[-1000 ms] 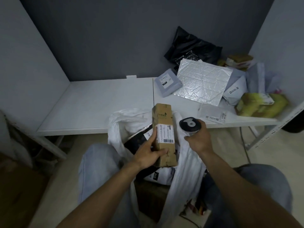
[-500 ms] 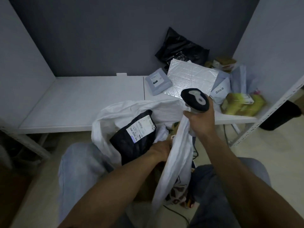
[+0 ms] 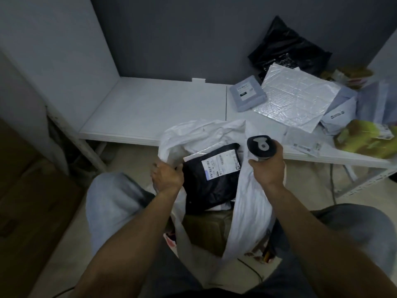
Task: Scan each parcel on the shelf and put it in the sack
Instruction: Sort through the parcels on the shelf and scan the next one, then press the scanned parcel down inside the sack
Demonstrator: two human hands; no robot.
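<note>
The left hand [image 3: 167, 175] grips the left rim of the white sack [image 3: 204, 132]; the right hand [image 3: 268, 168] holds the scanner [image 3: 261, 148] at its right edge. A black parcel [image 3: 212, 179] lies in the sack's mouth. A grey parcel [image 3: 247, 93] and a silver bubble mailer [image 3: 294, 97] lie on the shelf [image 3: 154, 110].

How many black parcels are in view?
2. One black parcel lies label-up in the white sack; a second black parcel sits at the shelf's back right. More may be hidden inside.

Left hand [image 3: 167, 175], brown box released, out of sack [image 3: 204, 130], grips its left rim.
</note>
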